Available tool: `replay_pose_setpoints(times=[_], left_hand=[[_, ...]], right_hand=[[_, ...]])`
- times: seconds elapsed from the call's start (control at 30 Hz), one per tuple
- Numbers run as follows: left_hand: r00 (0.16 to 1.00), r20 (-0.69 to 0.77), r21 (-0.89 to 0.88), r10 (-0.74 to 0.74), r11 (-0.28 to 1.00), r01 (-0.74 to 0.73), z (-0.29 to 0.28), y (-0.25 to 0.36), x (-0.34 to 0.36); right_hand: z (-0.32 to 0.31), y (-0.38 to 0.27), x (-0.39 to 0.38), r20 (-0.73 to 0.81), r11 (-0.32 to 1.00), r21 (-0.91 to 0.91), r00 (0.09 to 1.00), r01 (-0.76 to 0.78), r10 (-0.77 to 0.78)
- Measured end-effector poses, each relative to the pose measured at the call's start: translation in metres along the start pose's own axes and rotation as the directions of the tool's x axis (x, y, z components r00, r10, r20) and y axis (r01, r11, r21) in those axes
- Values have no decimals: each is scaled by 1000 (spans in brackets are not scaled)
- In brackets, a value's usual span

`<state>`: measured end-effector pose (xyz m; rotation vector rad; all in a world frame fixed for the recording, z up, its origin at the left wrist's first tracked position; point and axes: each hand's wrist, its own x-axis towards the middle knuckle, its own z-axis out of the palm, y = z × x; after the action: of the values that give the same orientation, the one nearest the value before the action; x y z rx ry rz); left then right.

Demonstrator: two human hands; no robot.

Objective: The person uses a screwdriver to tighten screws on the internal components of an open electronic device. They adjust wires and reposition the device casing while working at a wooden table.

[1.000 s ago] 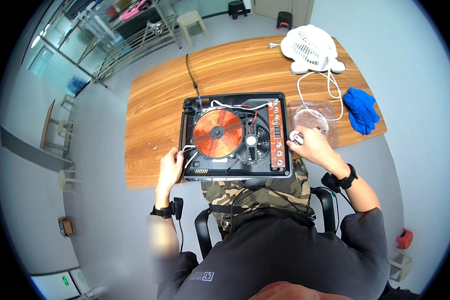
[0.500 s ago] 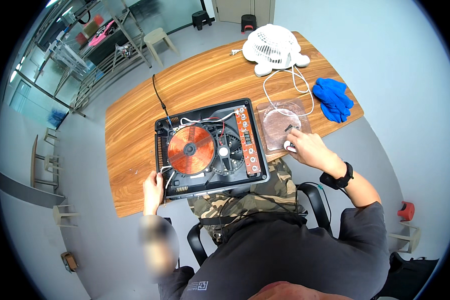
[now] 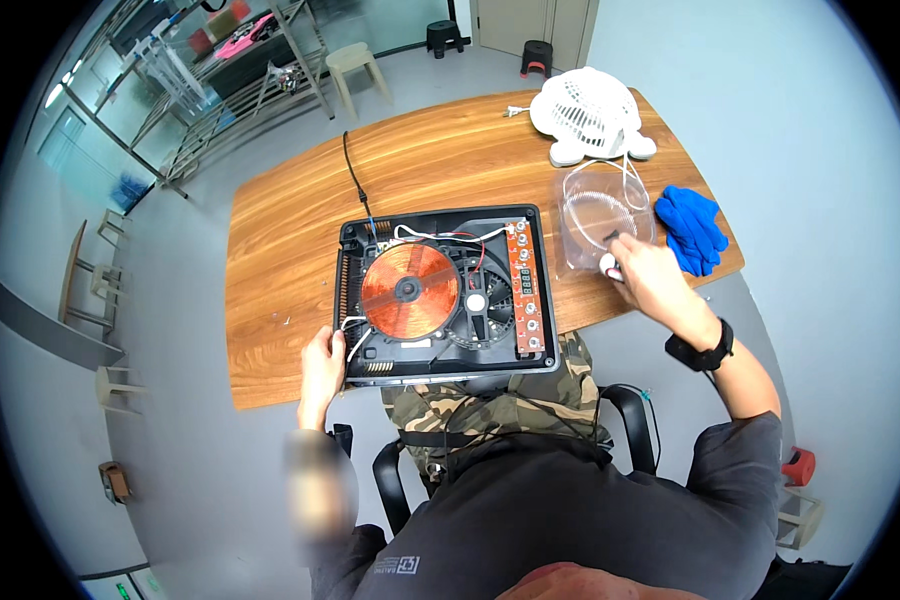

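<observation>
An opened induction cooker base (image 3: 448,378) lies at the table's front edge, its inside facing up. In it sit a round copper coil (image 3: 410,291), a black cooling fan (image 3: 477,302) and an orange-red control board (image 3: 527,290). My left hand (image 3: 322,368) grips the casing's near left corner, thumb on top, beside loose white wires (image 3: 358,345). To the right, my right hand (image 3: 654,283) is closed on a small white piece (image 3: 610,266) whose kind I cannot tell. A dark bit shows by the fingertips, at the near side of a clear plastic tray (image 3: 578,243).
Beyond the tray stands a white desk fan (image 3: 585,115), its white cable (image 3: 630,185) looping toward the tray. A blue cloth or glove bundle (image 3: 692,230) lies at the right edge. A black cord (image 3: 353,170) runs from the cooker over the wooden table (image 3: 280,260).
The clear tray has shifted away from me, closer to the white fan, and my right hand has moved along with it. My left hand stays at the casing corner. The whole view has shifted slightly.
</observation>
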<state>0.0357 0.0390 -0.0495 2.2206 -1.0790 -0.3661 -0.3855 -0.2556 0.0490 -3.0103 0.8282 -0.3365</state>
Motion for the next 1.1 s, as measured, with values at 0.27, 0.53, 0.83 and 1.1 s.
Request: replay_pose_setpoints(times=[0.27, 0.53, 0.83, 1.1], left_hand=[[999, -15, 26, -29, 999, 30, -2, 9, 0], [996, 15, -45, -85, 995, 85, -6, 18, -2], [995, 23, -1, -98, 995, 98, -8, 18, -2], [997, 11, -23, -81, 996, 81, -8, 22, -1]], right_hand=[[-1, 15, 143, -13, 982, -91, 986, 164, -166], [71, 8, 253, 20, 980, 9, 980, 199, -199], [98, -11, 266, 71, 974, 65, 973, 216, -221], [101, -7, 258, 71, 973, 81, 973, 215, -221]])
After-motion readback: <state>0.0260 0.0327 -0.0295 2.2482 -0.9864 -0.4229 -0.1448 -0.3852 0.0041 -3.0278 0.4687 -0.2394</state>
